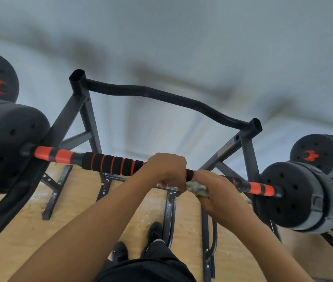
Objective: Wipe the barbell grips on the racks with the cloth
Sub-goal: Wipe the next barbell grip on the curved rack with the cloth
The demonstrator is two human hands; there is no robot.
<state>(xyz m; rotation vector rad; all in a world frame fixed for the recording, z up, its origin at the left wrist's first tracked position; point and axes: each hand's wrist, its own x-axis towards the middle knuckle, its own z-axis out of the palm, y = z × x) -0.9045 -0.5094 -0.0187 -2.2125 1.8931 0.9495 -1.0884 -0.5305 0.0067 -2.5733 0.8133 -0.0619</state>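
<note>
Barbell: lay across a dark metal rack, bar running from lower right to upper left; foam grip in black with orange rings visible on the left half, orange-and-black striped sleeves at both ends. Black weight plates on the left end were cut off by the frame edge; the right-end plates showed more fully. The middle of the bar was hidden under both hands. Left hand: fingers curled together over the bar, closed around it just left of the cloth; fingertips out of sight beneath the bar. Right hand: wrapped around the bar with the cloth bunched inside the grasp; fingers pressed together, their tips hidden. Cloth: pale, greenish, only a crumpled corner showing between the two hands, which nearly touched; whether it circled the bar fully could not be told. A second set of plates with an orange mark sat beyond on the right, its bar not made out. Rack top bar: curved, behind the barbell. Wall behind was blurred. Below: wooden floor, black shoes, dark trousers partly cut off.
</note>
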